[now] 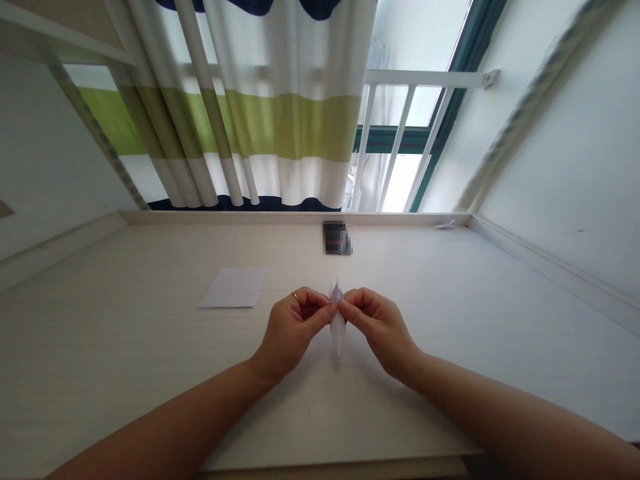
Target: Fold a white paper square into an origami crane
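A small folded white paper piece (337, 330), narrow and pointed at both ends, is held upright just above the pale wooden table (450, 313). My left hand (293, 330) pinches its left side with thumb and fingers closed; a gold ring shows on one finger. My right hand (375, 323) pinches the right side the same way. Both hands meet at the paper's middle, near the centre of the table.
A flat white sheet of paper (233, 288) lies on the table to the left of my hands. A small dark blurred object (336, 238) stands near the back edge. A tiny folded paper shape (445, 225) sits at the back right corner. Striped curtains hang behind.
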### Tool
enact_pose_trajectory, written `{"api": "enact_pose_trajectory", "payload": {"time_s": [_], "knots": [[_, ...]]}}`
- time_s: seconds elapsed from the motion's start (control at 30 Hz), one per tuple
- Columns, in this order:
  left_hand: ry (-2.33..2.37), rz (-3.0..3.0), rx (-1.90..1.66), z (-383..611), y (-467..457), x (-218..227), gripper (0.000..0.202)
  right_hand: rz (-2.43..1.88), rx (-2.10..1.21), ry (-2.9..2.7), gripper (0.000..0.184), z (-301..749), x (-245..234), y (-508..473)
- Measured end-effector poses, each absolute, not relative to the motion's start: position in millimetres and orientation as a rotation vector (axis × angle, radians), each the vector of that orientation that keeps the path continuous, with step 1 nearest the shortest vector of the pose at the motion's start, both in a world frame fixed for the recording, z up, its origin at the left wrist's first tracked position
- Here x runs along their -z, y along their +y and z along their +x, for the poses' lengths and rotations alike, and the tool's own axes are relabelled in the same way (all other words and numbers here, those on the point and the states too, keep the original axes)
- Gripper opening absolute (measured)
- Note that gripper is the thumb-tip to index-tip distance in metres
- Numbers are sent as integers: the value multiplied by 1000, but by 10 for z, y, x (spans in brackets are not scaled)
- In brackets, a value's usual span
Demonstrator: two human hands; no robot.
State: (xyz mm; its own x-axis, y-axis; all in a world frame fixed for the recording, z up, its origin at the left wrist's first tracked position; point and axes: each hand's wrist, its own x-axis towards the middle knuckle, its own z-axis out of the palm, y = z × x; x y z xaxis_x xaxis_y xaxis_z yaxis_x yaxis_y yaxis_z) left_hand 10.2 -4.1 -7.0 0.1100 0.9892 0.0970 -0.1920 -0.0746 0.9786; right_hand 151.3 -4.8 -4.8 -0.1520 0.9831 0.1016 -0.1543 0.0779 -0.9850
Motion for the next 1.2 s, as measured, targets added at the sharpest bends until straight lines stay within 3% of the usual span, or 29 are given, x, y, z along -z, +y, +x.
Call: {"api": "enact_pose_trajectory", "payload": {"time_s": [0.47, 0.83, 1.2], "knots": [[889, 1105, -1260, 96, -11, 51, 17, -979, -1214, -1355, 23, 1504, 74, -67], [955, 1098, -1233, 84, 2, 63, 28, -893, -1357, -1271, 24, 1469, 46, -98], [914, 1134, -1140, 95, 2, 45, 14, -932, -1432, -1211, 28, 1469, 2, -121]]}}
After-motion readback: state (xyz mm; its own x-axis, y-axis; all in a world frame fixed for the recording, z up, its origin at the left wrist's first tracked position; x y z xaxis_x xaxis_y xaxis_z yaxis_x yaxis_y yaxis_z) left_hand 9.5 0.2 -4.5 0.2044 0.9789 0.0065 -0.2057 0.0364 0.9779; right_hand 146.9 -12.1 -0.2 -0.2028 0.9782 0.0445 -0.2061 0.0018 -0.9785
